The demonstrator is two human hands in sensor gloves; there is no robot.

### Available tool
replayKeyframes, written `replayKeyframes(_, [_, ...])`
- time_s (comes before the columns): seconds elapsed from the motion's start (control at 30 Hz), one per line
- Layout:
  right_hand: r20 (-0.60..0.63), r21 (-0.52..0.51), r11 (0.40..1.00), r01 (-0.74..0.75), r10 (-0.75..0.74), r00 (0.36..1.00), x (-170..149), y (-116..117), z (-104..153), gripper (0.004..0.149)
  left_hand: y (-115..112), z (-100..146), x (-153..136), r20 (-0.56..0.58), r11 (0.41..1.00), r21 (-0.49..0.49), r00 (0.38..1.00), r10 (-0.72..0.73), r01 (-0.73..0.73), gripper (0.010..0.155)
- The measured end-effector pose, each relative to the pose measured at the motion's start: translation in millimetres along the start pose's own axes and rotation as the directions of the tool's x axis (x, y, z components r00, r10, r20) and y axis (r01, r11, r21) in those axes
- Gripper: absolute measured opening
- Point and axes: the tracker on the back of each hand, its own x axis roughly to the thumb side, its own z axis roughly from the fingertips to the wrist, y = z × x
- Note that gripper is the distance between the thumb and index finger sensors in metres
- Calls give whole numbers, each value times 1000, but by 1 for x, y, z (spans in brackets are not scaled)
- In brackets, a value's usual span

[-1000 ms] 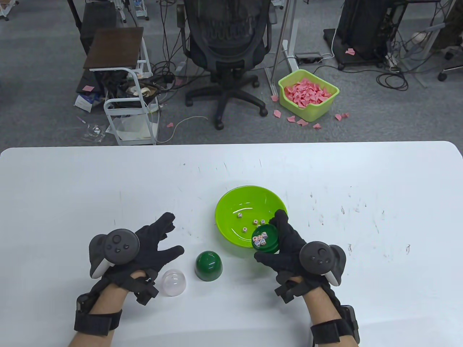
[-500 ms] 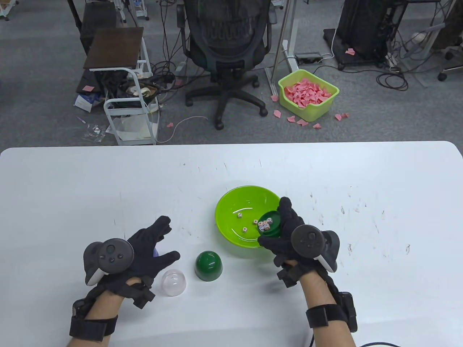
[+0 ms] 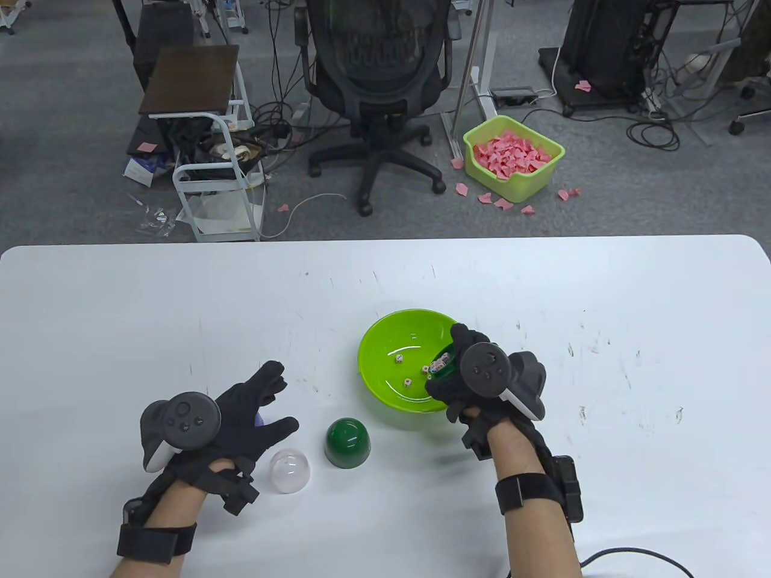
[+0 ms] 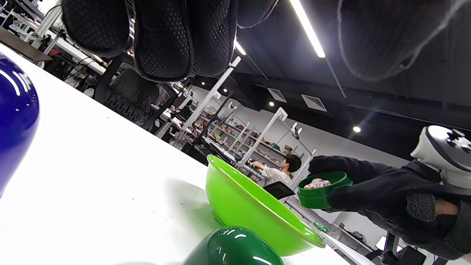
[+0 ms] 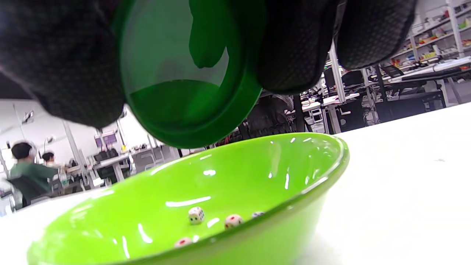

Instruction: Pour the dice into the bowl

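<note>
The lime green bowl [image 3: 385, 343] sits in the middle of the table with a few dice [image 3: 399, 359] lying in it. My right hand [image 3: 453, 356] grips a small dark green dish [image 3: 443, 365] holding several dice and has it tilted over the bowl's right side. From the left wrist view the dish [image 4: 320, 189] hangs above the bowl's rim [image 4: 250, 206], its dice [image 4: 316, 183] still inside. The right wrist view looks up at the dish's underside [image 5: 184, 84], with the bowl [image 5: 257, 173] and its dice [image 5: 196, 215] below. My left hand [image 3: 271, 400] lies open at the left, fingers straight.
A dark green dome [image 3: 347, 444] and a clear dome [image 3: 290, 471] stand near the front edge, between my hands. A blue dome [image 4: 14, 121] sits under my left hand. A person [image 4: 283, 171] is far behind the table.
My right hand moved forward and left, carrying the dish from the bowl's near rim to above its right side and tilting it more. The left hand barely shifted.
</note>
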Motion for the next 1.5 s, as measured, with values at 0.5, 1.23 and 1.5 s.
replayKeyframes(0.5, [61, 260, 878, -403, 401, 914, 28, 25, -36, 103, 1, 0, -2, -21, 1000, -15, 1000, 14, -14, 91])
replayKeyframes(1.23, [88, 41, 963, -267, 263, 961, 16, 11, -6, 100, -2, -1, -3, -19, 999, -35, 1000, 2, -2, 91])
replayKeyframes(1.5, [84, -83, 995, -56, 63, 994, 6, 4, 22, 98, -4, -1, -2, -9, 999, -43, 1000, -17, 16, 91])
